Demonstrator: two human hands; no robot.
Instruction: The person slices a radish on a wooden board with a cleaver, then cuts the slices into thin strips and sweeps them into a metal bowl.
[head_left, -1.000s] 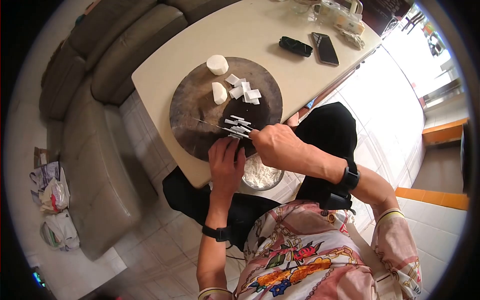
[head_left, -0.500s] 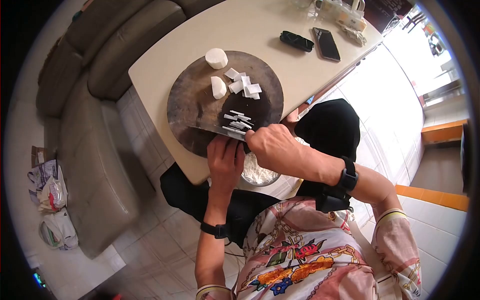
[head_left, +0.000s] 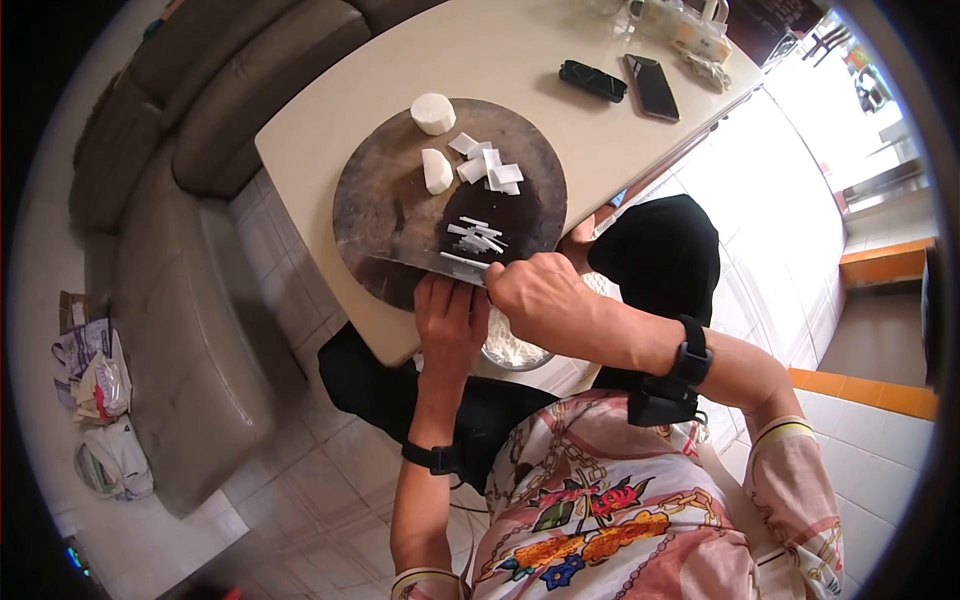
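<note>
My right hand (head_left: 540, 298) is closed round the handle of a cleaver (head_left: 420, 266), its broad blade reaching left across a round wooden chopping board (head_left: 375, 200). Close against the near side of the blade, the curled fingers of my left hand (head_left: 450, 315) press down on the board; whatever they hold is hidden. Thin white radish strips (head_left: 476, 236) lie just beyond the blade, one strip right along it. Farther back are a pile of flat radish slices (head_left: 492, 172), a cut radish piece (head_left: 437, 171) and a thick round radish chunk (head_left: 433, 114).
A metal bowl of white shreds (head_left: 515, 345) sits below the board, partly behind my right hand. On the cream table (head_left: 310, 130) are a black glasses case (head_left: 593, 81), a phone (head_left: 653, 87) and a tissue pack (head_left: 700, 40). A grey sofa (head_left: 190, 330) stands to the left.
The blade and both hands have shifted very slightly toward my body. Some cut strips beyond the blade lie a little differently, and a single strip now lies along the blade.
</note>
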